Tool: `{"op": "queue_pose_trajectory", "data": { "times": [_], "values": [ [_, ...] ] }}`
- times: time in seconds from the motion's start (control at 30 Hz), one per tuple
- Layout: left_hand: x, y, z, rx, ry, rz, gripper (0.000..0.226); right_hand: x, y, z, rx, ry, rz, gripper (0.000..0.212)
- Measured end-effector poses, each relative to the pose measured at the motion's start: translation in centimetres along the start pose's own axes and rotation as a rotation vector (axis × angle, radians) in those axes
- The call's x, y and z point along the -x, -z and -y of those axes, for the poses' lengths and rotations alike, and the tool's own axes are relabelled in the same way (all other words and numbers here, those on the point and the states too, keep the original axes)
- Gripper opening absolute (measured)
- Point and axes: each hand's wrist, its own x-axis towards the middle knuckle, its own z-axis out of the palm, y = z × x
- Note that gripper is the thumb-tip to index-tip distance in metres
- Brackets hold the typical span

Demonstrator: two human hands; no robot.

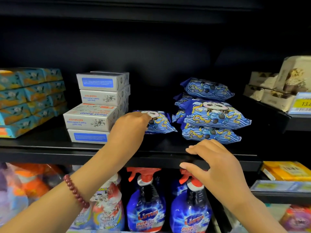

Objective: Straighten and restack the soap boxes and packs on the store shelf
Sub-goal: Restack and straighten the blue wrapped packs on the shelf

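On the black shelf point(50, 145) stands an uneven stack of grey goat soap boxes point(99, 106); the third box from the top juts out to the front left. To its right a single blue panda soap pack point(161, 124) lies flat, and my left hand point(129, 125) grips its left end from above. Further right is a loose pile of several blue panda packs point(212, 113), slanted and overlapping. My right hand point(213, 163) rests on the shelf's front edge with fingers on top and thumb under the lip, holding nothing else.
Teal and orange boxes point(28, 100) are stacked at the far left. Beige boxes point(276, 88) and a yellow price tag point(301, 103) sit on a raised shelf at right. Spray bottles point(144, 199) with red triggers stand on the shelf below, right under my hands.
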Motion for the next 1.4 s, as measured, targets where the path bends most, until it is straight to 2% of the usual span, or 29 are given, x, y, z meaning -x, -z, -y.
{"op": "queue_pose_trajectory", "data": {
  "times": [0.17,0.3,0.4,0.5,0.57,0.63,0.73,0.8,0.93,1.07,1.17,1.23,1.33,1.4],
  "values": [
    [-1.5,-0.7,0.4,-0.101,0.046,0.093,0.038,0.0,-0.2,-0.1,0.000,-0.005,-0.022,0.032],
    [-2.1,0.0,0.2,-0.019,0.106,0.197,0.042,0.0,-0.1,-0.1,0.004,0.006,0.008,0.032],
    [-0.5,0.7,0.1,0.132,0.066,0.091,0.044,-0.3,0.6,-0.4,-0.094,0.004,0.024,0.030],
    [2.6,1.2,-0.3,0.380,0.000,-0.071,0.039,-1.8,2.6,-0.9,-0.138,0.082,-0.186,0.026],
    [4.3,1.2,-0.5,0.483,0.017,-0.042,0.041,-3.4,4.2,-1.9,-0.039,0.133,-0.286,0.030],
    [5.0,1.0,-0.5,0.467,0.042,0.021,0.048,-5.2,5.7,-3.1,0.092,0.065,-0.200,0.048],
    [5.0,0.7,-0.5,0.456,0.051,0.029,0.044,-7.1,5.8,-4.6,0.291,-0.132,0.115,0.081],
    [4.9,0.6,-0.5,0.454,0.032,0.004,0.041,-7.4,5.0,-4.9,0.331,-0.160,0.171,0.085],
    [4.9,0.6,-0.5,0.449,0.011,-0.003,0.040,-6.3,4.2,-4.8,0.316,-0.089,-0.019,0.074],
    [4.9,0.4,-0.2,0.492,0.042,-0.001,0.059,-5.2,4.0,-4.1,0.329,0.065,-0.123,0.063],
    [3.9,1.1,-0.7,0.909,0.224,-0.070,0.060,-5.1,4.1,-3.0,0.346,0.240,-0.205,0.056],
    [2.6,2.2,-1.1,1.174,0.330,-0.091,0.053,-5.1,3.9,-1.8,0.341,0.331,-0.294,0.049],
    [1.0,3.8,-2.0,1.429,0.370,0.108,0.036,-5.4,2.9,0.4,0.338,0.466,-0.450,0.030],
    [0.5,4.3,-2.6,1.489,0.373,0.155,0.038,-5.8,2.3,1.5,0.337,0.499,-0.513,0.032]
  ]
}}
